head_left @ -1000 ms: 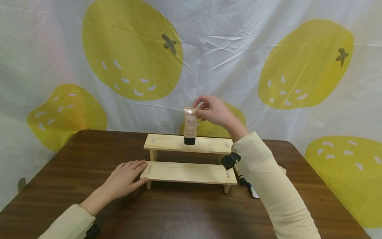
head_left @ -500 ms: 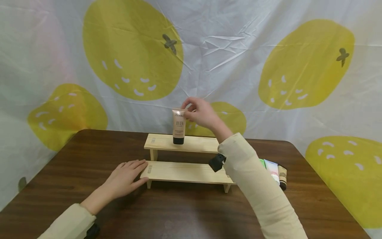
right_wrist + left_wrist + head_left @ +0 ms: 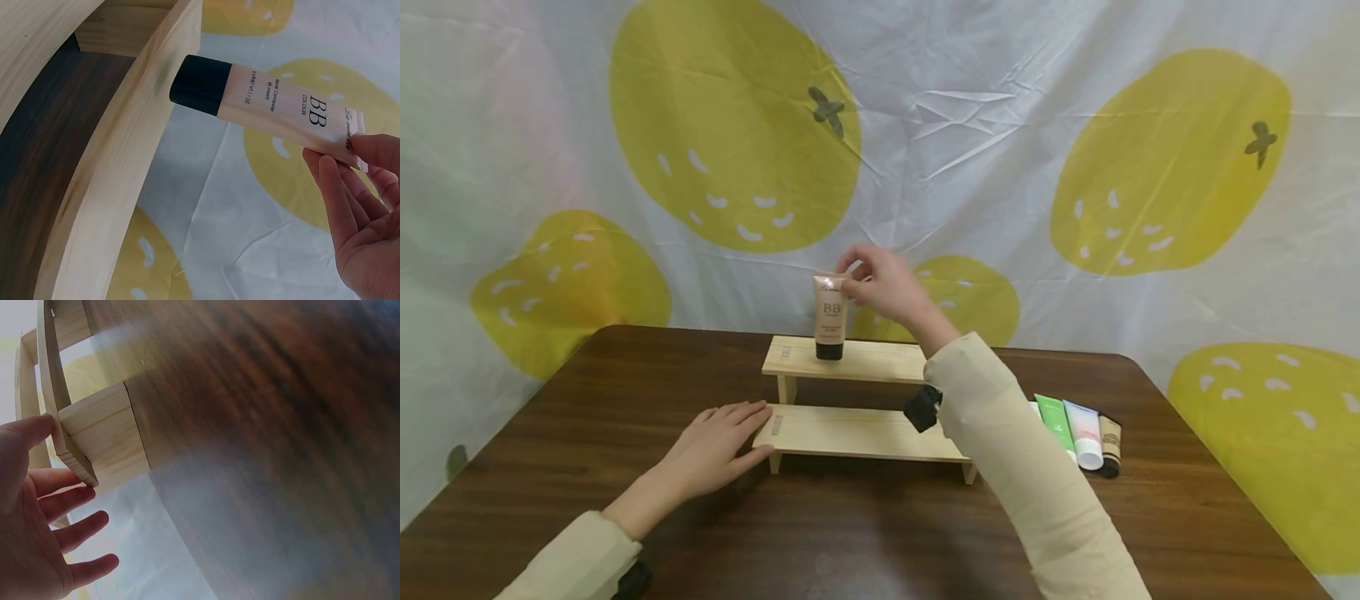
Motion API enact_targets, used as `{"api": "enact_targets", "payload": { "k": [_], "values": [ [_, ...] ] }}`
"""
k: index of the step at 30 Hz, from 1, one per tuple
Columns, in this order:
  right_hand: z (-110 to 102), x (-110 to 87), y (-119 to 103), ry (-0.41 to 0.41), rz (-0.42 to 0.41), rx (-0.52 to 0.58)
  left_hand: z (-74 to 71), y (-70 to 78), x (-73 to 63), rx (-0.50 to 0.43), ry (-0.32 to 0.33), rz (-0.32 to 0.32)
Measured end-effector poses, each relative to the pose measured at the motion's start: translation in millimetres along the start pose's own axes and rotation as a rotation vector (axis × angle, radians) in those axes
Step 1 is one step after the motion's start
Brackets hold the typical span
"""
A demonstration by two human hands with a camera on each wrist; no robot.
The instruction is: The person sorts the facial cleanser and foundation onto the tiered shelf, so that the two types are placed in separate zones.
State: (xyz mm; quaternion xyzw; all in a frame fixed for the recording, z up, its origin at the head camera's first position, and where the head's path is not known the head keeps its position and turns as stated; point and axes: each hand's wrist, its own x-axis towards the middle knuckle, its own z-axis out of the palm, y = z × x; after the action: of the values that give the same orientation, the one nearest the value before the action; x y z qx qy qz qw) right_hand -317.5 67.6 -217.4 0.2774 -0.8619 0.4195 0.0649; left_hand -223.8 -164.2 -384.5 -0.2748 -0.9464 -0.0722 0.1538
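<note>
In the head view my right hand [image 3: 886,287] pinches a beige BB cream tube [image 3: 831,312] by its flat top end, thumb on the front and fingers behind. The tube is upright with its black cap down, at the left part of the upper board of a two-step wooden rack [image 3: 857,433]. The right wrist view shows the tube's cap [image 3: 200,84] right at the board's surface. My left hand [image 3: 711,446] rests at the left end of the lower board; in the left wrist view its fingers [image 3: 81,531] are spread, with thumb and fingertips touching the board's end.
Right of the rack, partly behind my right sleeve [image 3: 1015,450], lie a green tube [image 3: 1056,421], a white-and-pink tube [image 3: 1086,437] and a tan tube with a black cap [image 3: 1110,446]. A lemon-print cloth [image 3: 955,183] hangs behind the brown table [image 3: 820,533].
My right hand has carried the BB cream tube leftward along the upper board. The sleeve's shift uncovers the tubes lying on the right. My left hand has stayed in place.
</note>
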Motion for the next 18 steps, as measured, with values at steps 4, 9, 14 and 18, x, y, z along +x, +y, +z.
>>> {"api": "enact_targets", "payload": {
  "k": [4,9,14,18],
  "values": [
    [5,1.3,-2,0.008,0.005,0.0,-0.1,-0.2,-0.3,0.001,-0.007,-0.002],
    [10,3.0,-2,0.023,-0.008,-0.021,-1.8,1.3,-0.2,0.004,-0.009,-0.002],
    [13,4.1,-1,0.042,-0.013,-0.029,-2.6,1.9,0.0,0.01,-0.006,0.002],
    [16,5.1,0,0.053,-0.007,-0.051,-2.3,2.1,0.5,0.01,-0.011,0.001]
  ]
}}
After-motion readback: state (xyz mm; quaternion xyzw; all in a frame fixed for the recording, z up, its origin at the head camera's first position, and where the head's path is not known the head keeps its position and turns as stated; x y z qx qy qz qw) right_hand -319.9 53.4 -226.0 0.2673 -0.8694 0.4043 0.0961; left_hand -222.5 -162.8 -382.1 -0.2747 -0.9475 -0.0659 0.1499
